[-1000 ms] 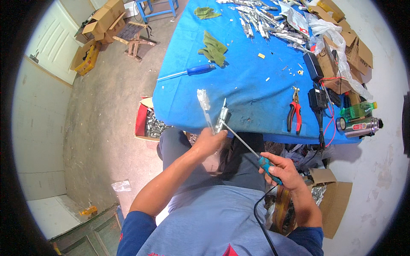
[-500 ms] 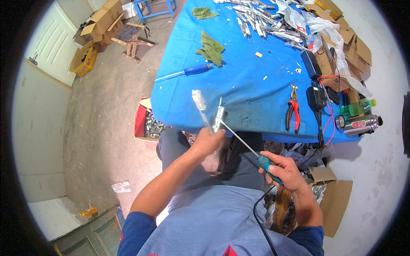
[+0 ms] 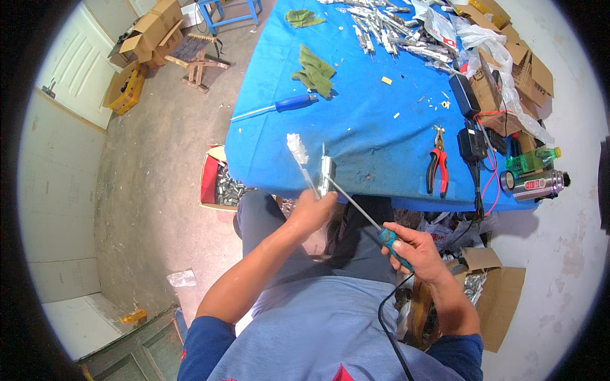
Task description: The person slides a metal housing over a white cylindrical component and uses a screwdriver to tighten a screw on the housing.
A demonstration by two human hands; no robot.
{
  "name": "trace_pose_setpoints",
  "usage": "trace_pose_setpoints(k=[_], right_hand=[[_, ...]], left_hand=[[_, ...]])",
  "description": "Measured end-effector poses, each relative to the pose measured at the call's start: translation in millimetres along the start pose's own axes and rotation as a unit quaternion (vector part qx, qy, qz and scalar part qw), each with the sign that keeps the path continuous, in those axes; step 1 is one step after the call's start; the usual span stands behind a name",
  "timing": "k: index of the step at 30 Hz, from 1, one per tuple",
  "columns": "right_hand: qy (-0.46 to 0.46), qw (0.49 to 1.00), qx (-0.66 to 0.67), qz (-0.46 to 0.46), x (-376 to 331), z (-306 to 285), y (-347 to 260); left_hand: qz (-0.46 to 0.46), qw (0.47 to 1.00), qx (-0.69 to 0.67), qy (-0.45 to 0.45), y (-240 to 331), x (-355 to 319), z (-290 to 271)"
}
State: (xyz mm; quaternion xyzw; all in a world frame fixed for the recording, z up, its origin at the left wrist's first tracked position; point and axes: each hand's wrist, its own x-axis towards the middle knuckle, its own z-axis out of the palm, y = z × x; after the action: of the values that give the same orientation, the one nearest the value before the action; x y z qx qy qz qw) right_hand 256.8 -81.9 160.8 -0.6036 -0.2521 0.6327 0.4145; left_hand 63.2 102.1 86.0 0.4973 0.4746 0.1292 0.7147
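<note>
My left hand [image 3: 312,211] is closed around a slim silver-and-white metal part [image 3: 326,173] with a thin pointed tip, at the table's near edge. A narrow strip with a whitish, crumpled-looking end [image 3: 297,150] sticks out of the same hand, to the left of the part. My right hand [image 3: 417,254] grips a screwdriver [image 3: 389,241] by its teal handle. Its long shaft slants up and left, and the tip meets the side of the metal part just above my left fingers. What my left palm covers is hidden.
On the blue-covered table [image 3: 375,127] lie a blue-handled screwdriver [image 3: 295,103], red-and-black pliers [image 3: 437,166], green cloths [image 3: 314,71] and a pile of silver parts [image 3: 387,28]. A steel flask [image 3: 532,185] and green bottle [image 3: 530,162] lie right. A box of metal pieces [image 3: 211,181] stands below left.
The screwdriver and my right hand have shifted slightly left. The metal part in my left hand has turned a little more upright, and both grips are kept.
</note>
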Motion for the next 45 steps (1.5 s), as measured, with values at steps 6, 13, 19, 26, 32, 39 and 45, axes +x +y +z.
trace_pose_setpoints(k=[6,13,19,26,32,39,45], right_hand=[[0.049,0.956,-0.265,-0.115,-2,13,-4],[0.112,0.818,-0.454,-0.334,3,22,21],[0.003,0.999,0.047,0.006,1,10,3],[0.037,0.998,-0.044,-0.039,-4,10,1],[0.045,0.993,-0.104,-0.033,-6,4,-12],[0.047,0.975,-0.193,-0.099,-7,9,-18],[0.043,0.973,-0.22,-0.044,-9,10,-33]], left_hand=[[-0.002,1.0,-0.004,-0.007,-2,1,-1],[0.016,1.0,0.015,0.015,0,3,3],[-0.053,0.996,-0.066,-0.028,8,-6,-4],[-0.067,0.992,-0.097,-0.039,3,-3,-8],[-0.064,0.994,-0.077,-0.037,1,-2,-10],[-0.068,0.994,-0.075,-0.032,3,-2,-9],[-0.054,0.996,-0.063,-0.026,-1,0,-10]])
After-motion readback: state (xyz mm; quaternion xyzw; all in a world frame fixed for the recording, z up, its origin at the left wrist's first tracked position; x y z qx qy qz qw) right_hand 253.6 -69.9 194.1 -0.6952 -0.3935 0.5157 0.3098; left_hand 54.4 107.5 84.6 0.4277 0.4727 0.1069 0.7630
